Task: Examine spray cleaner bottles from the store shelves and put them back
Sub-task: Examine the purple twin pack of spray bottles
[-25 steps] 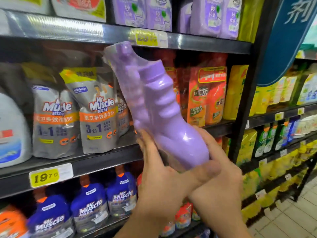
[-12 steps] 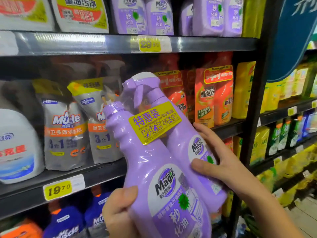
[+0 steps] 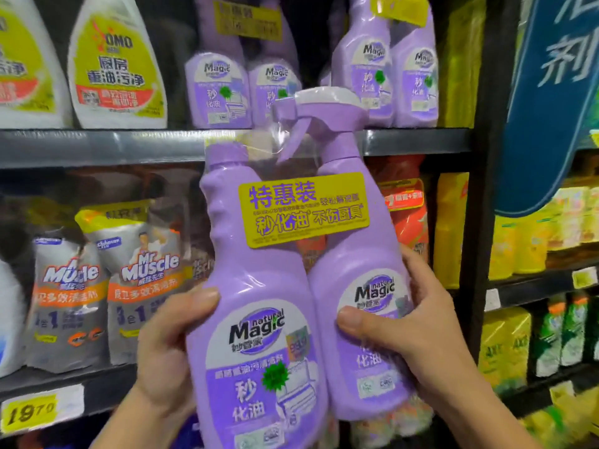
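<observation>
- Store shelving fills the view ahead: a grey shelf edge (image 3: 97, 147) runs across at the height of the bottle necks, and a black post (image 3: 475, 205) closes the bay on the right.
- My left hand (image 3: 165, 348) grips the left side of a twin pack of purple spray cleaner (image 3: 259, 286). The thumb (image 3: 201, 298) lies across the front, and the other fingers curl behind it, out of my sight.
- My right hand (image 3: 434, 338) grips the right side, thumb pressed on the front label and fingers wrapped round the far edge.
- I hold the pack upright in the air in front of the shelves, resting on none of them.
- Its capped bottle (image 3: 246, 202) and trigger bottle (image 3: 359, 254) stand side by side, touching, joined by a yellow sticker (image 3: 304, 209) and clear wrap (image 3: 256, 140) at the necks.
- The trigger head (image 3: 321, 108) rises above the shelf edge, in front of matching purple bottles (image 3: 220, 89) on the upper shelf. A dark gap shows among them just behind the head.
- Grey pouches (image 3: 146, 280) stand on the middle shelf near my left knuckles, with white bottles (image 3: 116, 66) above them.
- Orange bottles (image 3: 405, 218) sit behind the pack's right edge, and yellow bottles (image 3: 450, 222) fill the space up to the post.
- A yellow price tag (image 3: 32, 413) sits on the shelf edge at lower left.
</observation>
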Motion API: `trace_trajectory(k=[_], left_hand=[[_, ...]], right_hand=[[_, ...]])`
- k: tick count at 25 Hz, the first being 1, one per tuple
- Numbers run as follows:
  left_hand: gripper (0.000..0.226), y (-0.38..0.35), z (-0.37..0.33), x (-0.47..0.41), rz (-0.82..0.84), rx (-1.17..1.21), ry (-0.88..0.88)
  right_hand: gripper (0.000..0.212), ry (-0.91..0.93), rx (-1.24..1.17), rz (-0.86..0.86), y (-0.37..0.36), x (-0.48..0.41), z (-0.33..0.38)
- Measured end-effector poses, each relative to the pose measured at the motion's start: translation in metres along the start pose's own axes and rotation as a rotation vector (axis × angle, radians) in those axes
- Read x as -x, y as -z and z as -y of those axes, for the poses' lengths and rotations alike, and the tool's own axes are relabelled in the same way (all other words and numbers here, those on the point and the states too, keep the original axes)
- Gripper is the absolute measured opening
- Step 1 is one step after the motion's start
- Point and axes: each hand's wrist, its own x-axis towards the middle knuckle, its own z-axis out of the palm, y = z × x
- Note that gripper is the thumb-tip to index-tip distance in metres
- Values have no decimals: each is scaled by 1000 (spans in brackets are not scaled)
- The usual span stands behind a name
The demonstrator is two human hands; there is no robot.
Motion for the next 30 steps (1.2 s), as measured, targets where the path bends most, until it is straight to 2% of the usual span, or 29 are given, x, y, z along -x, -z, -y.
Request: trace_trajectory(k=[1,3,6,8,10,13,18,21,25,30], left_hand=[[40,-6,3,-10,-44,-83,2],[40,-14,-2,-17,-207,-429,-170],[76,-35,1,-30,-173,-782,-243],[83,-47,3,-46,-234,-912,-262],[70,-57,-3,-67,-257,-920,-320],[69,-68,-29,-100,-266,-908,-400],[58,-74,-79,-151,-186,-947,-458],[42,-72,-94,-175,-186,-933,-441],[15,-65,-101,-191,-213,-909,-357],[18,-59,-108,-192,-250,-934,-312]], right_hand=[[81,41,-21,0,6,-12,7],[80,112,-58,-4,16,-38,19],[78,180,-136,-32,27,-76,35],[78,190,-171,-62,27,-98,44],[80,206,-201,-72,22,-119,54],[84,267,-193,-93,6,-152,74],[98,412,-101,-124,-27,-210,107],[90,491,-17,-117,-40,-235,114],[84,437,42,-83,-46,-254,109],[85,380,87,-50,-44,-256,110]])
